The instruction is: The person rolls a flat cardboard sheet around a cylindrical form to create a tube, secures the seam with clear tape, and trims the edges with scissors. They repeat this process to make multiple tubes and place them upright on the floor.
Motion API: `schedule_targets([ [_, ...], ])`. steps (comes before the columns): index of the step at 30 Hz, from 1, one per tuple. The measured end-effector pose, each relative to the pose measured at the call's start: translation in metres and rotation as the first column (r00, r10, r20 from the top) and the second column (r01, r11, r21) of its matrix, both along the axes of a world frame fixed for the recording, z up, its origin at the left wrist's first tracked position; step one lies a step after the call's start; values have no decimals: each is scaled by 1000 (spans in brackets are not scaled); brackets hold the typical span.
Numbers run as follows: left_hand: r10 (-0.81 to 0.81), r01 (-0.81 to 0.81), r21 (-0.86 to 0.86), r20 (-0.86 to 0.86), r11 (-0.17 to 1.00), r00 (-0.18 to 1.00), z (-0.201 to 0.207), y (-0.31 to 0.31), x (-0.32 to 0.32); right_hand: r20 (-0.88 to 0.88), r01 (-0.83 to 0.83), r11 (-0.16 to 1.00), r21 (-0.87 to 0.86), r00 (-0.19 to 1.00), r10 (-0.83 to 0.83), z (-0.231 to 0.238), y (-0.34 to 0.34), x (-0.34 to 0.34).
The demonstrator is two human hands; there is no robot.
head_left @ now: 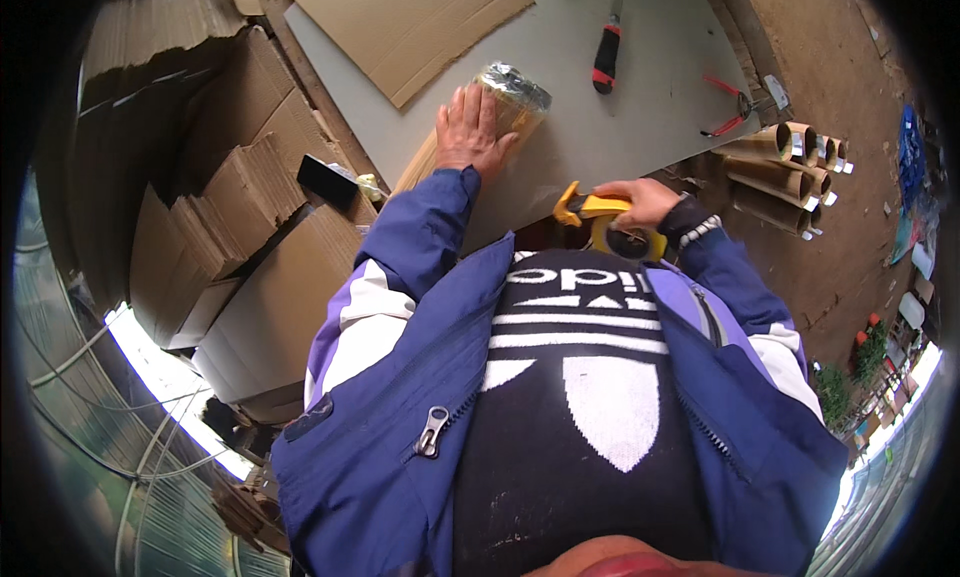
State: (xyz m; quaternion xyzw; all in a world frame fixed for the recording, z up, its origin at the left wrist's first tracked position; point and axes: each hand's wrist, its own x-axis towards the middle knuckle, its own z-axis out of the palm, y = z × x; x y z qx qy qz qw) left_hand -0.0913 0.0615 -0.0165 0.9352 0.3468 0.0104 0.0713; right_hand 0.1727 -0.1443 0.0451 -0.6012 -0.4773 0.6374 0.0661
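Note:
A long brown cardboard package [518, 112], its far end wrapped in shiny clear tape or film, lies on the grey tabletop [590, 142]. My left hand [471, 132] rests on top of it, fingers stretched out and palm down. In my right hand [645, 203] is a yellow tape dispenser [600, 206], gripped close to my body at the table's near edge. The dispenser's head points left, apart from the package. The near part of the package is hidden behind my left hand and sleeve.
A flat cardboard sheet [410, 27] covers the table's far left. Toward the right lie a red-and-black handled knife [606, 59] and red-handled pliers [735, 112]. Several cardboard tubes [775, 180] are stacked right of the table. Folded cardboard [240, 197] and a black phone [327, 184] sit at left.

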Motion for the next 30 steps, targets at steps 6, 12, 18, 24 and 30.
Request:
schedule_targets([
  [6,344,-348,-112,-51,931,938,-13,-36,-161,-3,492,870,21,870,-492,15,-44,20],
  [12,945,-843,-506,-146,183,293,-8,-53,-229,135,562,805,188,797,-588,14,-29,34],
  [18,683,-576,-525,726,626,81,71,26,-150,-30,644,739,198,758,-652,10,-23,55],
  [24,467,-266,-385,680,884,565,217,-28,-17,-49,722,557,410,628,-777,-34,-25,90],
  [30,-9,169,-168,683,971,730,265,-55,48,-154,822,458,338,529,-835,-56,-35,104],
])
